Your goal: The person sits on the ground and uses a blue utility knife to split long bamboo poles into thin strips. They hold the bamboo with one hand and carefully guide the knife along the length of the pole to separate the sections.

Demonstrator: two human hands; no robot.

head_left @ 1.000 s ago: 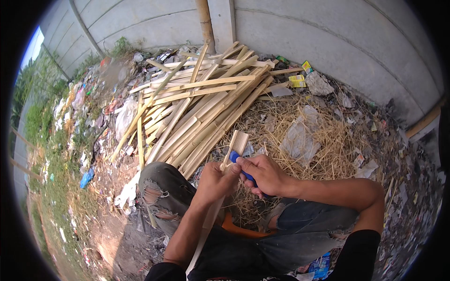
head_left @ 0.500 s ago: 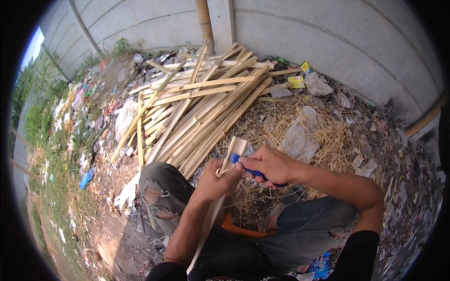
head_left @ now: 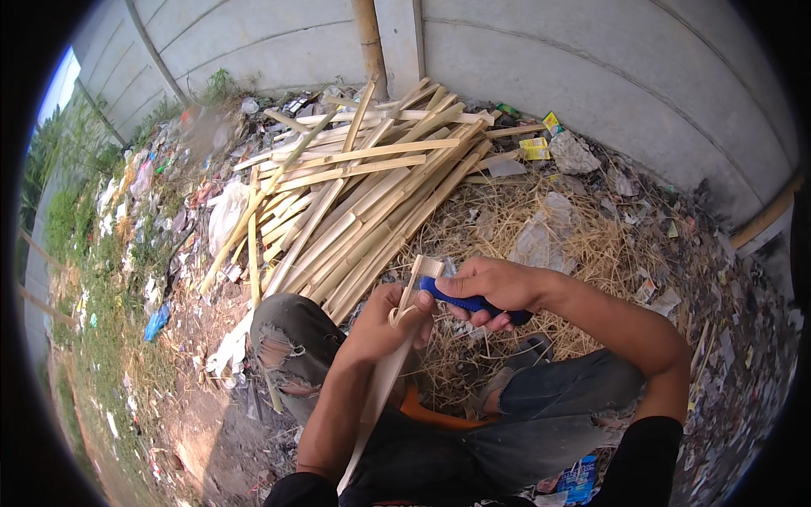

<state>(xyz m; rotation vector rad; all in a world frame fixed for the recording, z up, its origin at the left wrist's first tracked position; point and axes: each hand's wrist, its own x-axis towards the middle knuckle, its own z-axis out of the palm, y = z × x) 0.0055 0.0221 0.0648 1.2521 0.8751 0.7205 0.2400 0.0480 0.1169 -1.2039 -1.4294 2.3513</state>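
Note:
My left hand is closed around a pale bamboo strip, which slants from above the fist down past my forearm to my lap. Its broad upper end stands just above my fingers. A thin curled sliver shows by my left thumb. In my right fist is a blue-handled tool, thumb laid along the handle. The handle's front end meets the strip beside my left fingers; any blade is hidden from sight.
Ahead lies a loose pile of split bamboo strips, near a concrete wall and a bamboo pole. Dry straw and scattered litter cover the ground. My bent knee is close to the pile. An orange object lies between my legs.
My right hand and the blue handle have shifted slightly right and turned, showing more of the handle. The strip's top end sits a little lower; my left hand keeps its hold.

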